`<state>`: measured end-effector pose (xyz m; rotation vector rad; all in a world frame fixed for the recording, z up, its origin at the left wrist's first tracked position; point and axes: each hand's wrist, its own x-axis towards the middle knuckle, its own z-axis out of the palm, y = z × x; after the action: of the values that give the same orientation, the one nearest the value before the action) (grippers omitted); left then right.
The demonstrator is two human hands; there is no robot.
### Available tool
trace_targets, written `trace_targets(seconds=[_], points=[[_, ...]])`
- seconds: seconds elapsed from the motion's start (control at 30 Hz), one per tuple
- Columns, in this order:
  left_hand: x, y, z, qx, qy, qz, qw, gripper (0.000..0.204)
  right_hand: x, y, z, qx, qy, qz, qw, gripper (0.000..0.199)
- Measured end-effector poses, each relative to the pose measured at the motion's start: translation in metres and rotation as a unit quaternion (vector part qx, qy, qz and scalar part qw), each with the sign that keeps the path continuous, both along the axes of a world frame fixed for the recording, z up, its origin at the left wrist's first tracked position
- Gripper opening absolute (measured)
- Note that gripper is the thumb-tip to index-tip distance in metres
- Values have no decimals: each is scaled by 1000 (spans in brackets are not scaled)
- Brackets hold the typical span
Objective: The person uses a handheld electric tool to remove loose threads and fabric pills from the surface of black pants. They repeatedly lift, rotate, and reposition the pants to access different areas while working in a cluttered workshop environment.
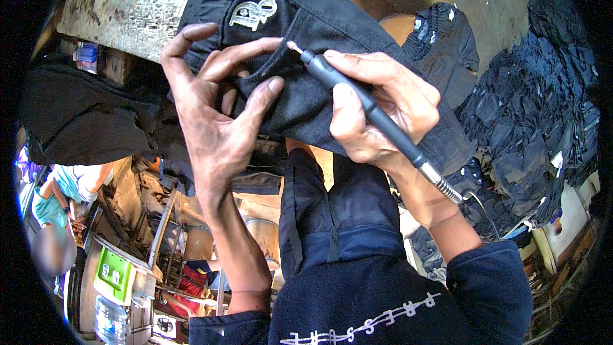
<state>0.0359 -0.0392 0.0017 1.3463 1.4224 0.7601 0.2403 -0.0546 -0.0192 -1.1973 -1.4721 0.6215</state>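
Black shorts or trousers (357,99) with an elastic waistband and a pale embroidered patch (255,9) lie spread in front of me. My left hand (217,115) rests on the cloth with fingers and thumb apart. One of its fingertips meets the curved pocket edge (274,61); the lower fingers are partly hidden there. My right hand (389,102) grips a dark pen-shaped rotary tool handpiece (377,112) like a pencil. The tool's small pinkish tip touches or nearly touches the cloth beside that left fingertip. A coiled metal collar and thin cable trail from its rear end.
A large heap of black garments (530,115) lies on the right. Another dark garment (440,41) sits beyond the cloth. A worn pale plank (124,16) stands far left. Lower left are a person in a teal top (48,201), a green tray (115,275) and a water bottle (110,319).
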Motion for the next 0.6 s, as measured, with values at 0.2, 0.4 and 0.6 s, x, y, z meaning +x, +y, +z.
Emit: trace_targets(seconds=[0.2, 0.4, 0.6], points=[[-1, -1, -5, 26, -16, -1, 1000, 75, 7, -4, 3, -44, 8, 47, 998, 23], [-2, -1, -3, 24, -9, -4, 1000, 62, 7, -6, 5, -69, 16, 41, 997, 24], [1, 2, 5, 42, 57, -21, 997, 43, 7, -6, 2, -87, 28, 38, 995, 24]])
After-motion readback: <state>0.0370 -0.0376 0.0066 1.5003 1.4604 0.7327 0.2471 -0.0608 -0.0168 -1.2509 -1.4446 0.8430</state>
